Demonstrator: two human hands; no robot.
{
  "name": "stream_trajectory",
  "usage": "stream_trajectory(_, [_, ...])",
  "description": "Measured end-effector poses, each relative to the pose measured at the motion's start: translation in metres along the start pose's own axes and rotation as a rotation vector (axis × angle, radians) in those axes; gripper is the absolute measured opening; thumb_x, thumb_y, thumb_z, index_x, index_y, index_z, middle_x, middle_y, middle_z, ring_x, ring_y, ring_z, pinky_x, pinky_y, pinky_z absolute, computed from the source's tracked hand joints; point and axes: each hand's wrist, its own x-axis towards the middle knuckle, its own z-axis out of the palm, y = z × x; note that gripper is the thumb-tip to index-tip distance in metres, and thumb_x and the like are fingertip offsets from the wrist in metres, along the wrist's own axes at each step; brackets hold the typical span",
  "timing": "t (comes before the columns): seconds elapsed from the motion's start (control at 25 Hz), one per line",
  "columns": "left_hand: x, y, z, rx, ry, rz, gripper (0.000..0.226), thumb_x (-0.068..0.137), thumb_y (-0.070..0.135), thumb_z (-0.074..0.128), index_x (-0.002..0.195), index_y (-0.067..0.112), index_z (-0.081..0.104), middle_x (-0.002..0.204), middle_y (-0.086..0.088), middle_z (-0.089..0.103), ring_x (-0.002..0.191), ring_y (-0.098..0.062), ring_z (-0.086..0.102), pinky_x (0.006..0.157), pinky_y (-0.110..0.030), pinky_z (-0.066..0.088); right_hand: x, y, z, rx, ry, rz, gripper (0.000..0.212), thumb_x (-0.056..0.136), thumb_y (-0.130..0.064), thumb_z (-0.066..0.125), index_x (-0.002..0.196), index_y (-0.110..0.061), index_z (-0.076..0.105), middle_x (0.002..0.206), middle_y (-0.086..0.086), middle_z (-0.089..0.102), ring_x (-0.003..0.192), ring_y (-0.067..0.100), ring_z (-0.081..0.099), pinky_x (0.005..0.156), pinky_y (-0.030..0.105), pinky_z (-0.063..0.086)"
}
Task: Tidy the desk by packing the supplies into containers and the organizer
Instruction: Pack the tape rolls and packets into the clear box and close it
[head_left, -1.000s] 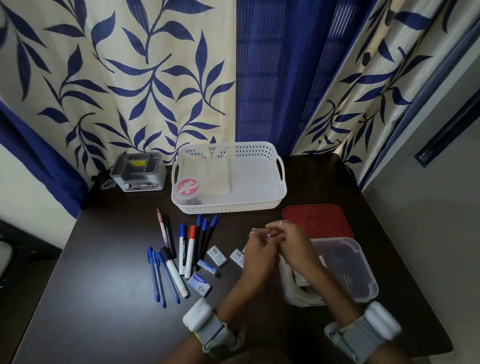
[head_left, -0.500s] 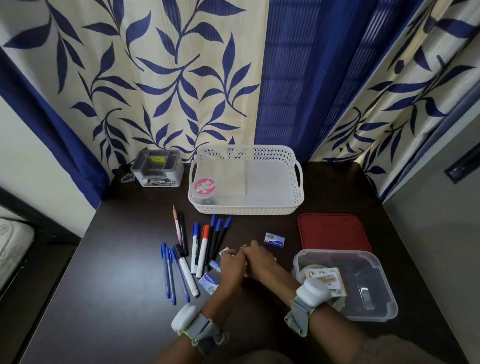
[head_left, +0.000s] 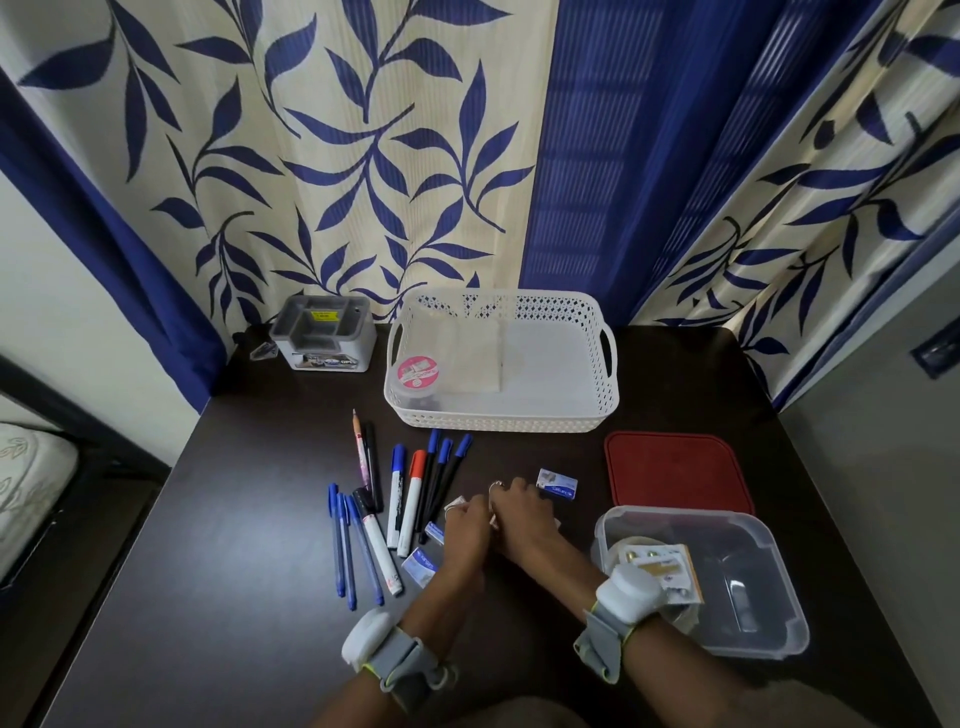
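My left hand (head_left: 467, 525) and my right hand (head_left: 522, 512) lie side by side low over the dark desk (head_left: 234, 597), knuckles up. The left fingers curl on a small white box (head_left: 457, 502). The right hand curls over another, with only a white edge (head_left: 558, 521) showing. More small boxes lie loose: one (head_left: 557, 484) beyond the right hand, two (head_left: 420, 564) (head_left: 434, 531) left of the left hand. Blue pens (head_left: 343, 545), markers (head_left: 410, 499) and a pencil (head_left: 359, 452) lie to the left. A clear container (head_left: 779, 582) with packets stands at right.
A red lid (head_left: 675, 470) lies behind the clear container. A white perforated basket (head_left: 608, 353) at the back holds a pink-labelled round tub (head_left: 418, 373) and paper. A grey compartment organizer (head_left: 323, 332) stands at the back left. Curtains hang behind the desk.
Both hands came down from above the clear container and moved left onto the small boxes on the desk. One box now lies beyond the right hand. The view shifted.
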Motion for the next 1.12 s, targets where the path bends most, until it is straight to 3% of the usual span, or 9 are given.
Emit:
stream_trajectory(0.08, [-0.001,0.003,0.000,-0.050,-0.034,-0.042,0.033,0.094,0.018,0.037,0.062,0.015,0.041,0.049,0.004,0.042,0.050,-0.011,0.038,0.048,-0.023,0.030,-0.004,0.006,-0.008,0.177,0.018,0.003,0.027,0.087,-0.023,0.055,0.112,-0.015,0.050,0.122,0.014,0.045,0.112,0.034,0.053,0.090,0.041,0.044])
stream_trajectory(0.24, [-0.004,0.011,0.003,-0.138,-0.169,-0.115,0.034,0.099,0.030,0.034,0.080,0.012,0.055,0.071,-0.005,0.053,0.065,-0.016,0.052,0.064,-0.030,0.046,-0.019,0.023,-0.038,0.561,0.057,-0.036,0.019,0.078,-0.023,0.065,0.092,-0.024,0.054,0.101,0.005,0.051,0.085,0.019,0.056,0.074,0.030,0.046])
stream_trajectory(0.36, [-0.013,0.021,0.011,-0.140,-0.299,-0.076,0.024,0.097,0.022,0.039,0.099,0.008,0.058,0.080,-0.008,0.063,0.060,-0.014,0.064,0.070,-0.034,0.056,-0.033,0.039,-0.063,0.715,0.025,-0.040,0.024,0.075,-0.010,0.066,0.094,-0.023,0.056,0.086,-0.004,0.054,0.076,0.010,0.055,0.067,0.024,0.049])
stream_trajectory(0.52, [-0.026,0.032,0.030,-0.081,-0.398,-0.009,0.029,0.093,0.019,0.043,0.111,0.005,0.061,0.094,-0.012,0.067,0.076,-0.025,0.068,0.064,-0.030,0.059,-0.048,0.059,-0.081,0.939,0.043,0.000,0.017,0.086,-0.007,0.058,0.098,-0.019,0.059,0.086,0.000,0.061,0.080,0.021,0.066,0.067,0.039,0.060])
stream_trajectory(0.64, [-0.033,0.033,0.047,-0.013,-0.427,0.070,0.030,0.094,0.021,0.043,0.112,0.005,0.061,0.097,-0.014,0.068,0.080,-0.023,0.068,0.075,-0.035,0.058,-0.060,0.074,-0.086,1.073,0.093,0.031,0.015,0.092,-0.008,0.055,0.103,-0.017,0.058,0.083,-0.004,0.060,0.075,0.013,0.065,0.059,0.030,0.059])
stream_trajectory(0.76, [-0.039,0.033,0.064,0.074,-0.452,0.105,0.030,0.095,0.023,0.044,0.110,0.004,0.061,0.094,-0.014,0.065,0.082,-0.024,0.065,0.071,-0.032,0.057,-0.074,0.090,-0.085,1.056,0.206,0.005,0.015,0.092,-0.008,0.056,0.105,-0.015,0.059,0.085,-0.004,0.062,0.080,0.015,0.064,0.059,0.021,0.056])
stream_trajectory(0.92, [-0.049,0.028,0.092,0.161,-0.489,0.125,0.025,0.097,0.023,0.042,0.087,0.012,0.061,0.072,-0.002,0.062,0.059,-0.009,0.059,0.057,-0.022,0.052,-0.088,0.114,-0.073,0.744,0.350,0.088,0.027,0.084,-0.012,0.067,0.109,-0.016,0.058,0.106,0.004,0.062,0.097,0.017,0.061,0.072,0.015,0.046])
stream_trajectory(1.04, [-0.054,0.022,0.113,0.191,-0.486,0.109,0.030,0.095,0.017,0.042,0.071,0.012,0.060,0.062,-0.001,0.062,0.056,-0.011,0.058,0.061,-0.025,0.049,-0.098,0.126,-0.066,0.573,0.377,0.212,0.033,0.080,-0.014,0.070,0.111,-0.014,0.057,0.112,0.002,0.056,0.102,0.018,0.059,0.080,0.025,0.050])
stream_trajectory(1.12, [-0.055,0.016,0.124,0.228,-0.489,0.094,0.031,0.094,0.018,0.042,0.068,0.013,0.058,0.063,-0.001,0.061,0.061,-0.013,0.057,0.063,-0.025,0.048,-0.105,0.133,-0.062,0.562,0.376,0.301,0.034,0.083,-0.016,0.068,0.115,-0.014,0.056,0.116,0.000,0.055,0.103,0.016,0.059,0.080,0.024,0.051])
